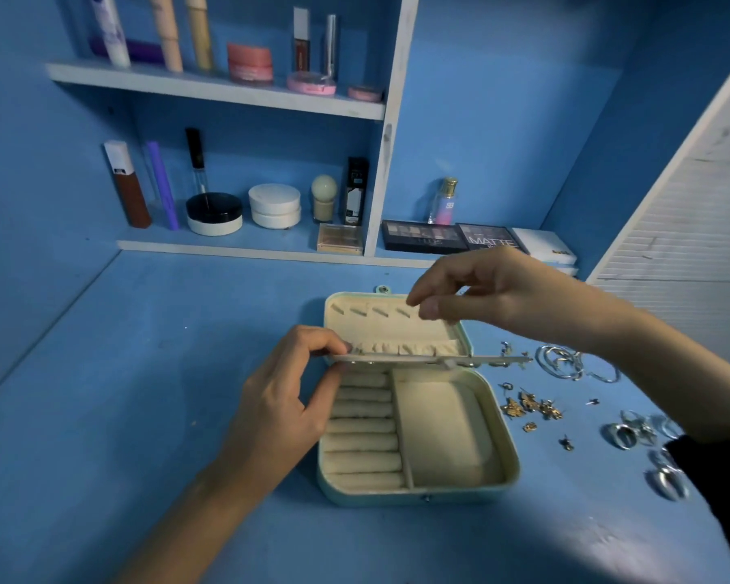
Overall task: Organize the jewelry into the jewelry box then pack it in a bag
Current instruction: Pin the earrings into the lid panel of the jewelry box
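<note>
On a blue worktop (186, 373) below shelves (211, 88) of cosmetics, a mint-green jewelry box (397, 497) lies open, its cream-lined lid (380, 330) leaning back toward the wall. The person's left hand (287, 398) pinches the left end of a thin divider panel (418, 359) between thumb and fingertips, holding it edge-on above the hinge line. The right hand (489, 288) hovers over the lid's upper right corner, fingers curled and thumb close to forefinger beside the row of hooks; whether it holds anything cannot be told. Inside the base, a bank of ring rolls (361, 440) fills the left side and an open compartment (439, 432) the right. The jewelry lies loose on the worktop to the right of the box: silver hoops (561, 362) nearest the hinge, small gold earrings (529, 404) just beside the box, and silver rings (633, 434) farther right. Eyeshadow palettes (422, 236) lie against the back wall.
</note>
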A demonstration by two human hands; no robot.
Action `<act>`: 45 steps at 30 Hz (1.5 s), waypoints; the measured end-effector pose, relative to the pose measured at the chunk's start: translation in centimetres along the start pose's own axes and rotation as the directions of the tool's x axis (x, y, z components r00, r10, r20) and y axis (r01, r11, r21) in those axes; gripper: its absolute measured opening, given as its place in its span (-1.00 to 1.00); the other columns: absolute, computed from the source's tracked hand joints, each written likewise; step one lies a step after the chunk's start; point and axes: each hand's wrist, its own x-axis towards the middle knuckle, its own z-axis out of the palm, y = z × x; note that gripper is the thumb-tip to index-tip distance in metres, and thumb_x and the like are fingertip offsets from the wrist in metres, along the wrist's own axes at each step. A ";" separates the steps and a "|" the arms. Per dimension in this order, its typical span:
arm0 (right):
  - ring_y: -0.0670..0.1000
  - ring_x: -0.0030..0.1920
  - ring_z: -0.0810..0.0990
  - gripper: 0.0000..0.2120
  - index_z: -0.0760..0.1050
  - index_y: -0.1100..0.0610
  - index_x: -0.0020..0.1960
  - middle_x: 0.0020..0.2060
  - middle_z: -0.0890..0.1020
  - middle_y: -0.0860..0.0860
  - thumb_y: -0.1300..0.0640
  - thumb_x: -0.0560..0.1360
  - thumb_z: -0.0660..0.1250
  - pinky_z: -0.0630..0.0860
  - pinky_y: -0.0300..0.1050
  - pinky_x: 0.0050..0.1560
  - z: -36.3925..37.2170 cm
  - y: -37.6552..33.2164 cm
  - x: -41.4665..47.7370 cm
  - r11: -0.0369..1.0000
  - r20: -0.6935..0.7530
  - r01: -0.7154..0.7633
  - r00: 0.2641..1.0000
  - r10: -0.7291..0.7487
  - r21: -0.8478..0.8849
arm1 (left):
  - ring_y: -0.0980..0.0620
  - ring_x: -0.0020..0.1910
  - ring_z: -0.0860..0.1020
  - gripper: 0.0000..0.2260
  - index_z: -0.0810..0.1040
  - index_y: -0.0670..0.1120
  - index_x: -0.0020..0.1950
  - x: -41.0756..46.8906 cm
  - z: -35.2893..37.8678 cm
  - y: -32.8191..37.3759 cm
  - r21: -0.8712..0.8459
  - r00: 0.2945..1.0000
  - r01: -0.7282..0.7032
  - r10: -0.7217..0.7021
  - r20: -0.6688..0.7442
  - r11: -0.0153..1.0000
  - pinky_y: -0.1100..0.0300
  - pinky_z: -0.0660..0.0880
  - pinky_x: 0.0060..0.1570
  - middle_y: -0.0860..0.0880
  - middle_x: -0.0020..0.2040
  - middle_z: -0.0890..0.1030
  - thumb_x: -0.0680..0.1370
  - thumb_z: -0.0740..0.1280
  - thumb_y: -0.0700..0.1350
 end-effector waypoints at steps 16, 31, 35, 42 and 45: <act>-0.13 -0.25 0.51 -0.90 0.63 0.09 -0.10 -0.26 0.63 -0.02 0.16 0.46 0.33 0.40 -0.37 -0.23 2.0 0.6 -1.3 0.950 -0.373 0.204 0.883 -0.283 -0.238 | 0.20 -0.13 0.58 -0.70 0.41 0.01 0.10 3.7 1.6 -1.1 -0.132 0.971 0.215 -0.227 -0.082 0.968 0.40 0.50 -0.10 0.18 -0.10 0.57 0.46 0.41 -0.23; -0.15 -0.22 0.55 -0.86 0.60 0.01 -0.16 -0.30 0.63 -0.18 0.22 0.48 0.36 0.39 -0.46 -0.26 2.1 7.1 -3.2 0.977 -0.350 -0.065 0.937 -0.010 -0.202 | 0.06 -0.14 0.61 -0.56 0.37 0.31 0.18 4.1 2.2 -2.2 -0.253 0.880 0.475 -0.462 0.112 0.843 0.20 0.53 -0.13 0.01 -0.07 0.63 0.44 0.43 -0.09; -0.17 -0.18 0.54 -0.89 0.62 0.04 -0.12 -0.29 0.61 -0.18 0.21 0.48 0.36 0.41 -0.44 -0.22 1.0 9.0 -4.3 0.946 -0.301 -0.130 0.953 0.036 -0.297 | 0.07 -0.20 0.59 -0.46 0.35 0.30 0.20 4.0 2.4 -2.6 -0.235 0.882 0.470 -0.457 0.113 0.851 0.20 0.52 -0.12 0.00 -0.15 0.63 0.48 0.40 -0.28; -0.24 -0.18 0.53 -0.89 0.64 0.03 -0.14 -0.29 0.59 -0.21 0.23 0.44 0.41 0.37 -0.48 -0.22 -0.9 10.5 -6.0 0.890 -0.157 -0.151 0.983 0.092 -0.430 | 0.12 -0.24 0.58 -0.49 0.36 0.15 0.28 3.8 2.6 -3.1 -0.250 0.891 0.453 -0.441 0.105 0.856 0.29 0.51 -0.16 0.01 -0.18 0.61 0.48 0.39 -0.31; -0.26 -0.13 0.52 -0.87 0.61 -0.06 -0.13 -0.24 0.59 -0.20 0.17 0.44 0.41 0.37 -0.48 -0.19 -1.2 10.5 -6.7 0.884 -0.080 -0.162 0.987 0.141 -0.439 | 0.08 -0.22 0.59 -0.49 0.35 0.17 0.28 3.8 2.6 -3.2 -0.229 0.895 0.445 -0.432 0.109 0.866 0.24 0.52 -0.15 0.02 -0.16 0.62 0.48 0.39 -0.30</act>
